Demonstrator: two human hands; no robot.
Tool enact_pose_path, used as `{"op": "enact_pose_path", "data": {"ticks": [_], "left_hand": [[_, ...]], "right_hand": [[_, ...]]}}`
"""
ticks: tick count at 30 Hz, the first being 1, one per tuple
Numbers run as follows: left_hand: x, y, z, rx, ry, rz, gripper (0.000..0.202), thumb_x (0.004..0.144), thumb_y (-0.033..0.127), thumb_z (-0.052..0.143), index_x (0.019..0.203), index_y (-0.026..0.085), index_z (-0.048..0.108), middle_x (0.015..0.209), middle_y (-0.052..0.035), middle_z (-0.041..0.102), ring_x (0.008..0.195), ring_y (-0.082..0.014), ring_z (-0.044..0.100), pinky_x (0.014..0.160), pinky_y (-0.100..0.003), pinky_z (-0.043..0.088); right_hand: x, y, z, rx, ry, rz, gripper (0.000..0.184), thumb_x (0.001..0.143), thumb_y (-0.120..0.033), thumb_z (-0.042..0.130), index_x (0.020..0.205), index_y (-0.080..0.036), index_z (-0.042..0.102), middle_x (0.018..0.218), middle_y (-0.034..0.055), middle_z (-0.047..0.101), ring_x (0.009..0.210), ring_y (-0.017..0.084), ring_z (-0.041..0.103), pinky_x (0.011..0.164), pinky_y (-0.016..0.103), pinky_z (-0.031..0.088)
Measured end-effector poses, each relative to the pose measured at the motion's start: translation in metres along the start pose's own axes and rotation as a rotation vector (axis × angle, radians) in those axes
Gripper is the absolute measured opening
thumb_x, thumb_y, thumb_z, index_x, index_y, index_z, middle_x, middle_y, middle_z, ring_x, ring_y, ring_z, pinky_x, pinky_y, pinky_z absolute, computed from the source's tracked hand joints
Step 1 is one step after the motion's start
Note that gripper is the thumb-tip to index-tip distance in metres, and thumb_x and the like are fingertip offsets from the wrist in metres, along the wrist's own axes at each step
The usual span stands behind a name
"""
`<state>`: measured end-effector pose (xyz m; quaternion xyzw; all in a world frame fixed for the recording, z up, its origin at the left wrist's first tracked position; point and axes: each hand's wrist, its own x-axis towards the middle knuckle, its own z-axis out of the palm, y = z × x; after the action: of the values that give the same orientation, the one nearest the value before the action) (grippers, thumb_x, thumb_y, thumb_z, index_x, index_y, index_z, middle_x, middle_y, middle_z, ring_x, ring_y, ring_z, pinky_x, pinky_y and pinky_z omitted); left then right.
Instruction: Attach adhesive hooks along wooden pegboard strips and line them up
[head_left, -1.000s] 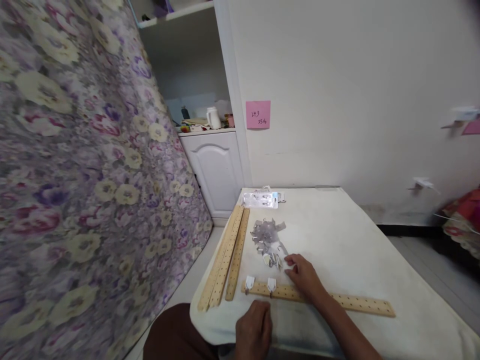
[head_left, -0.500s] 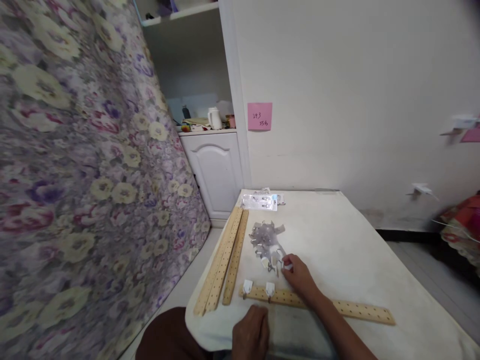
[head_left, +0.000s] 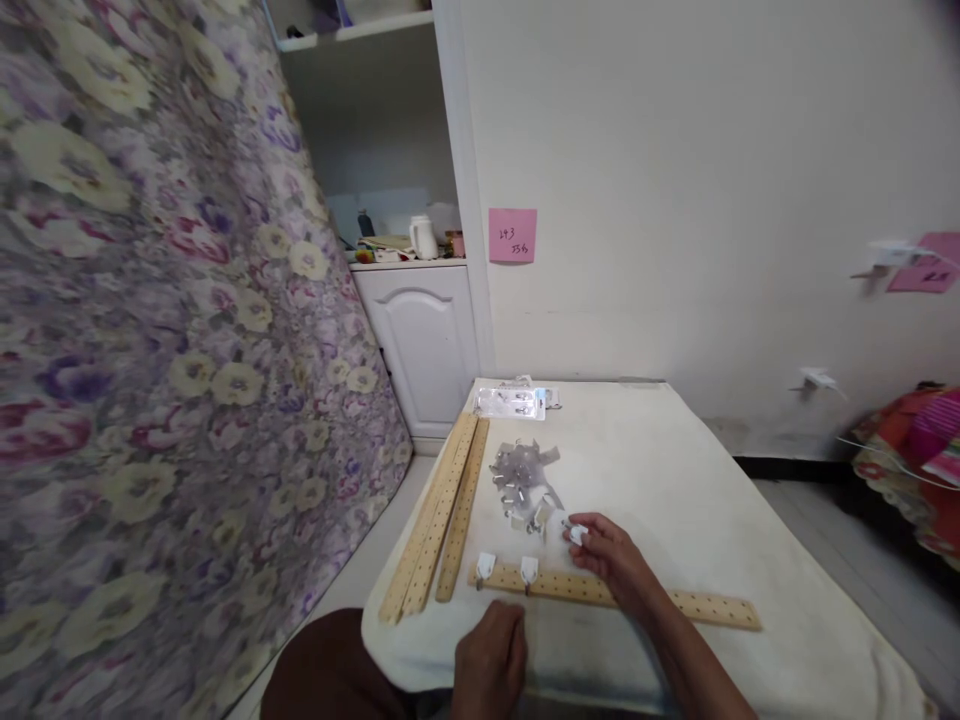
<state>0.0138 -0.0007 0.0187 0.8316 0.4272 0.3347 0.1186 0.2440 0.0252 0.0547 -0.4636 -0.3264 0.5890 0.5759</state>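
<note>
My right hand (head_left: 609,562) pinches a small white adhesive hook (head_left: 576,534) just above a perforated wooden strip (head_left: 675,603) that lies crosswise near the table's front edge. Two white hooks (head_left: 507,570) sit on the strip's left end. Beside my right hand lies a pile of clear hooks (head_left: 525,482). My left hand (head_left: 491,665) rests curled at the front edge of the table, below the strip, and I cannot see anything in it.
Several more wooden strips (head_left: 439,520) lie along the left side of the cream table (head_left: 712,500). A clear hook package (head_left: 514,402) lies at the far edge. A floral curtain (head_left: 150,350) hangs at left, a white cabinet (head_left: 420,330) behind.
My right hand has lifted a white hook from the pile and drawn it slightly back toward the crosswise strip. The view shifted a little to the right.
</note>
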Motion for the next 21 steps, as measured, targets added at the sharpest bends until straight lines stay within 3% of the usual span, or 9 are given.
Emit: {"op": "enact_pose_path", "data": {"ticks": [5, 10, 16, 21], "left_hand": [[-0.001, 0.002, -0.003, -0.080, -0.036, -0.053, 0.017, 0.091, 0.022, 0.041, 0.090, 0.023, 0.058, 0.080, -0.0009, 0.061, 0.074, -0.0136, 0.060, 0.068, -0.022, 0.045], [-0.003, 0.025, -0.005, -0.288, -0.069, -0.127, 0.018, 0.090, 0.026, 0.042, 0.093, 0.022, 0.060, 0.083, -0.0020, 0.063, 0.077, -0.0145, 0.059, 0.070, -0.023, 0.045], [0.007, 0.061, 0.013, -0.611, -0.163, -0.396, 0.026, 0.088, 0.037, 0.044, 0.098, 0.018, 0.058, 0.072, -0.0006, 0.062, 0.064, -0.0140, 0.054, 0.060, -0.023, 0.041], [0.008, 0.072, 0.029, -0.839, -0.173, -0.500, 0.031, 0.085, 0.048, 0.049, 0.088, 0.018, 0.056, 0.065, 0.0037, 0.054, 0.054, -0.0101, 0.045, 0.051, -0.020, 0.034]], "right_hand": [[-0.019, -0.001, 0.009, 0.156, -0.084, -0.008, 0.036, 0.064, -0.029, 0.073, 0.096, -0.018, 0.060, 0.091, 0.0044, 0.067, 0.073, 0.014, 0.065, 0.068, 0.026, 0.052], [-0.024, 0.011, 0.011, 0.130, 0.018, -0.018, 0.041, 0.057, -0.031, 0.081, 0.091, -0.019, 0.061, 0.079, 0.0000, 0.065, 0.068, 0.017, 0.067, 0.060, 0.025, 0.051], [-0.041, 0.023, 0.014, 0.067, 0.028, -0.021, 0.038, 0.061, -0.038, 0.079, 0.090, -0.019, 0.063, 0.077, 0.0015, 0.067, 0.073, 0.018, 0.066, 0.064, 0.027, 0.051], [-0.060, 0.029, 0.016, -0.018, 0.067, -0.068, 0.034, 0.061, -0.040, 0.078, 0.082, -0.017, 0.064, 0.068, 0.0003, 0.065, 0.058, 0.013, 0.057, 0.053, 0.023, 0.043]]}}
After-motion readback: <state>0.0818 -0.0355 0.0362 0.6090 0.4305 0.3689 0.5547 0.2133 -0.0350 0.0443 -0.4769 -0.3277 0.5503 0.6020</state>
